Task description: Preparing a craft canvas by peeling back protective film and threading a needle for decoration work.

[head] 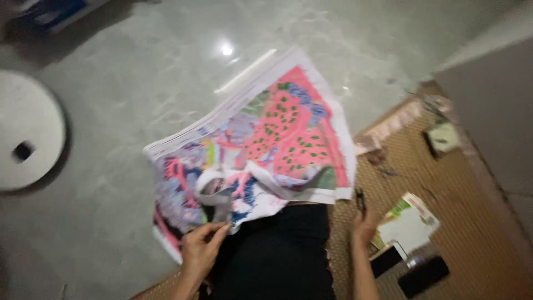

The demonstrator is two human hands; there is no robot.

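A large printed cloth in pink, blue and green with a white border lies across my lap and onto the grey floor. My left hand pinches its crumpled near edge between thumb and fingers. My right hand rests off to the right over a woven mat, fingers curled around a small dark thin object that is too blurred to identify. My black-clad leg shows beneath the cloth.
A round white stool top stands at the left on the polished floor. On the mat lie a white and green paper packet, two dark flat devices and a small pale box. A grey wall edge rises at the right.
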